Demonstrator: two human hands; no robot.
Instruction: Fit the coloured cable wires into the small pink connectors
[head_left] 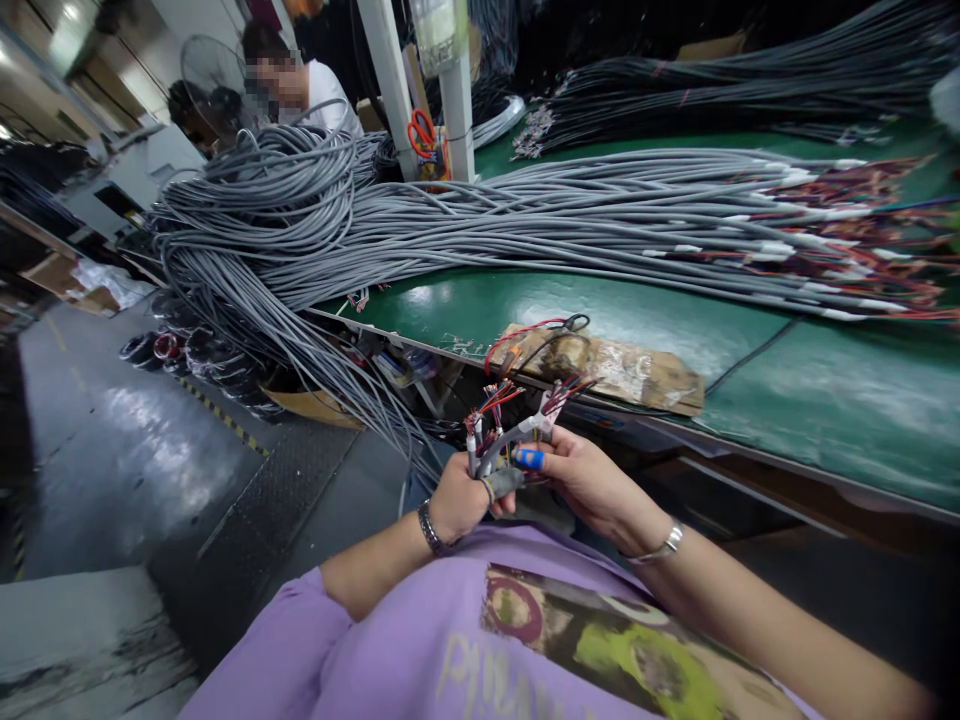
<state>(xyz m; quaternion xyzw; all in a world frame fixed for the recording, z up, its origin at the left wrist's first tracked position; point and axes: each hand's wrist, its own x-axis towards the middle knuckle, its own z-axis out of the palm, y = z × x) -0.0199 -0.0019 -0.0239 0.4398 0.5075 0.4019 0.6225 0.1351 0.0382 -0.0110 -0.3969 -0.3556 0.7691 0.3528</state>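
My left hand (459, 500) is closed in a fist round the ends of several grey cables (480, 450), whose stripped red and black wires stick up above it. My right hand (581, 478) pinches one grey cable end (534, 425) beside the fist; its thumb wears a blue finger cover (529, 459). Both hands are held close to my chest, just in front of the green bench edge. The cables run down and left from my fist.
A green workbench (787, 390) carries a large bundle of grey cables (480, 225) that spills off its left end. A taped cardboard pad (637, 375) lies at the near edge. Darker cable bundles (712, 85) lie further back. Another person (300, 85) sits at the far left, beside a fan.
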